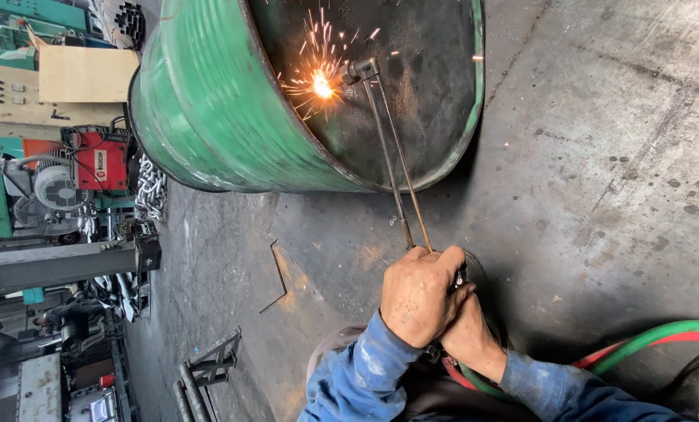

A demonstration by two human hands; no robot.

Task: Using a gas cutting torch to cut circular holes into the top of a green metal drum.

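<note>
On a stained concrete workshop floor (599, 156), seen with the view turned sideways, one green steel drum (209, 101) was laid on its side with its dark open mouth turned toward the person. One long cutting torch (396, 156), made of two thin parallel metal tubes, was reached into that mouth, and its angled tip was pressed close to the inner wall, where a bright orange burst of sparks (322, 84) was thrown out. The torch's length appeared to be used so the hands were kept well back from the heat.

Two hands were seen, both wrapped shut around the torch handle. The left hand (420, 295) was clamped over the top, and the right hand (470, 332) was closed just beside it, probably for steadiness. Two blue sleeves were worn.

Two hoses, one green (654, 336) and one red (677, 339), were run side by side from the handle away along the floor. One bent metal rod (278, 273) was left lying near the drum. Workshop machines (60, 180) were stood well apart in the background.
</note>
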